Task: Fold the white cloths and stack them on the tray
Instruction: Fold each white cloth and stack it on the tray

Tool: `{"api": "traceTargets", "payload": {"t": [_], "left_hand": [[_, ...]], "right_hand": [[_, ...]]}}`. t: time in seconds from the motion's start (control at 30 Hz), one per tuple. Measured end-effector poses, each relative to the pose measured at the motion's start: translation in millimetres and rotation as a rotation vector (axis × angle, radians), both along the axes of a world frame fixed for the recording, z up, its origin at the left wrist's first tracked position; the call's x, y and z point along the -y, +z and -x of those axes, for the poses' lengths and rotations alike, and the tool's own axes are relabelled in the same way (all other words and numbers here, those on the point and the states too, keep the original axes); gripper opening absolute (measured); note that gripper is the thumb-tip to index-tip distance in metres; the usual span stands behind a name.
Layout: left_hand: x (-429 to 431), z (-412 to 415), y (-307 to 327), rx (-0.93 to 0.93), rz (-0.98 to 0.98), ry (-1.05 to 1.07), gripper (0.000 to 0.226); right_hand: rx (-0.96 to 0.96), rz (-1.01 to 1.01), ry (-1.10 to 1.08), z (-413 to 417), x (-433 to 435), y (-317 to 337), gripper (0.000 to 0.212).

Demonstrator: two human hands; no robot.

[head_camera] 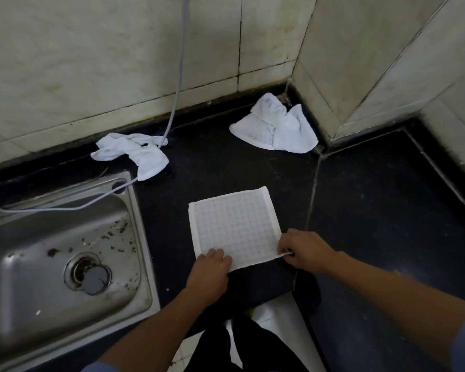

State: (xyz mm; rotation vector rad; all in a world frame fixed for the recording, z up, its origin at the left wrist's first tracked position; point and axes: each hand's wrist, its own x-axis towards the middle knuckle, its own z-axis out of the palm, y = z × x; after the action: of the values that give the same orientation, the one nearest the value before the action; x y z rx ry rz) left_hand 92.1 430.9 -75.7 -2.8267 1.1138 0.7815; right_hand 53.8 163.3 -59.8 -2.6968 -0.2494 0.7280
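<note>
The black countertop [373,210] carries a steel sink [65,251] at 9 o'clock, a crumpled white cloth [275,127] in the wall corner at 1 o'clock, and a second crumpled cloth [134,154] at 11 o'clock. At centre, a checked white cloth [234,226] lies spread flat. The left hand [212,272], arm extended from 6 o'clock, presses palm-down with fingers loosely curled on the near-left corner, while the right hand [304,251], arm entering from 4 o'clock, pinches the near-right corner between thumb and fingers.
</note>
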Motion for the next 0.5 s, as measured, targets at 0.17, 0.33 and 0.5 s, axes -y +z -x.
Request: {"api": "traceTargets", "payload": {"t": [0.17, 0.33, 0.5], "left_hand": [[-28.5, 8.4, -2.1, -0.126, 0.068, 0.025, 0.022], [-46.3, -27.3, 16.6, -0.306, 0.251, 0.408, 0.019], [-34.0, -87.9, 24.3, -0.154, 0.419, 0.703, 0.013]], "right_hand": [[-0.188, 0.037, 0.041, -2.5, -5.0, 5.4, 0.019], [-0.164, -0.034, -0.180, -34.0, 1.8, 14.3, 0.019], [-0.032, -0.085, -0.477, -77.9, 4.5, 12.1, 0.010]]}}
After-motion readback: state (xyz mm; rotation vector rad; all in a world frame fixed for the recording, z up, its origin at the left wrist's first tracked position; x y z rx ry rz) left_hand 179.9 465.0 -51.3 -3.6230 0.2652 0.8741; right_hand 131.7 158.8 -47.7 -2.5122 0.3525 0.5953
